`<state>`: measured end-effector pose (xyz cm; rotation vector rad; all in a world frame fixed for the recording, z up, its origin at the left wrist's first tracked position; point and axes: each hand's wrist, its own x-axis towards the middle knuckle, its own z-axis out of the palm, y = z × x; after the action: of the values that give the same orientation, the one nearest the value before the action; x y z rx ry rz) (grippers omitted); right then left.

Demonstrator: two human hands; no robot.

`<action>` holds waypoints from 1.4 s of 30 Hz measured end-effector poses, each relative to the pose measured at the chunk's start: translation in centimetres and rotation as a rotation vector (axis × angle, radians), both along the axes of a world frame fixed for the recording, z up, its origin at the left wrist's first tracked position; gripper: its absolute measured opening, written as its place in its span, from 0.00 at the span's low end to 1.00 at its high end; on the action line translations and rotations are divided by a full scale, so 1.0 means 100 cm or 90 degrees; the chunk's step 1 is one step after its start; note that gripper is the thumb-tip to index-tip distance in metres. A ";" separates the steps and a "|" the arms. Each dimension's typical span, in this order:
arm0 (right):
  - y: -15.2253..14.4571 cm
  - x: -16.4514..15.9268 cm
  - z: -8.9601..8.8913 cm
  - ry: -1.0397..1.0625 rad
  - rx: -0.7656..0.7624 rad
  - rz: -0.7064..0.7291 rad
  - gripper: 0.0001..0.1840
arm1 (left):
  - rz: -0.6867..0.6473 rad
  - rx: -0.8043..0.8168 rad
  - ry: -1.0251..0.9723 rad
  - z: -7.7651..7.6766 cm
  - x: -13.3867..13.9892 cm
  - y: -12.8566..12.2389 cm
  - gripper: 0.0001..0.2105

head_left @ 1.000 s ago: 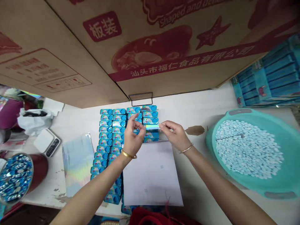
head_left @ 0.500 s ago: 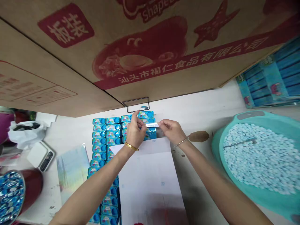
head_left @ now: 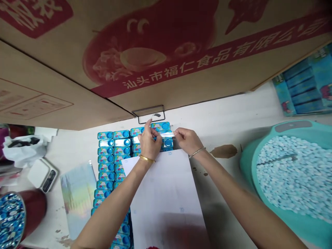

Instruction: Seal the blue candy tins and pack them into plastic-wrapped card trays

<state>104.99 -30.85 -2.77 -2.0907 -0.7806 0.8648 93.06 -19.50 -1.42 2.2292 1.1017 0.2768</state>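
Between my two hands stretches a narrow shiny strip (head_left: 168,134), over the far rows of small blue tins (head_left: 160,126). My left hand (head_left: 150,142) pinches its left end, with the index finger pointing up. A small curled piece (head_left: 156,115) shows at that fingertip; whether it sticks there I cannot tell. My right hand (head_left: 188,140) has the strip's right end between thumb and index finger. Whether the strip touches a tin is unclear. A white paper sheet (head_left: 160,193) lies over part of the tins, below my hands.
Large printed cartons (head_left: 181,83) stand along the back. On the right is a turquoise tub (head_left: 249,173) of pale blue tablets, with blue display boxes (head_left: 301,86) behind. To the left are a shiny sheet (head_left: 77,197), a small scale (head_left: 43,174) and a red container (head_left: 33,211) of blue wrapped pieces.
The view has shifted slightly, with the cartons looming larger. Both hands still hold the strip, which now looks clearer and lies close over the tins. The curled piece has turned a little.
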 end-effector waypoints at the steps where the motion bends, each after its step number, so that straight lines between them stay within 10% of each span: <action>1: 0.000 0.000 -0.002 0.000 0.000 0.002 0.15 | -0.002 -0.002 0.004 -0.001 0.000 0.000 0.32; 12: -0.020 -0.037 -0.033 -0.024 0.140 -0.080 0.21 | 0.036 0.066 0.050 -0.006 -0.001 0.009 0.39; 19: -0.032 -0.048 -0.031 -0.192 -0.145 0.158 0.33 | 0.043 0.050 0.113 -0.001 -0.001 0.010 0.39; 30: -0.035 -0.048 -0.033 -0.249 -0.204 0.236 0.38 | 0.052 0.015 0.123 0.004 0.001 0.009 0.36; 38: -0.024 -0.008 -0.014 0.021 0.161 -0.218 0.27 | 0.091 -0.143 -0.243 0.044 0.001 0.016 0.07; 42: -0.001 -0.003 0.010 0.222 0.175 -0.249 0.34 | 0.150 -0.366 -0.335 0.056 0.009 0.010 0.08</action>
<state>104.69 -31.00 -1.78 -1.7060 -0.2737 0.8188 94.01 -18.46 4.23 1.4117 0.9872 0.5339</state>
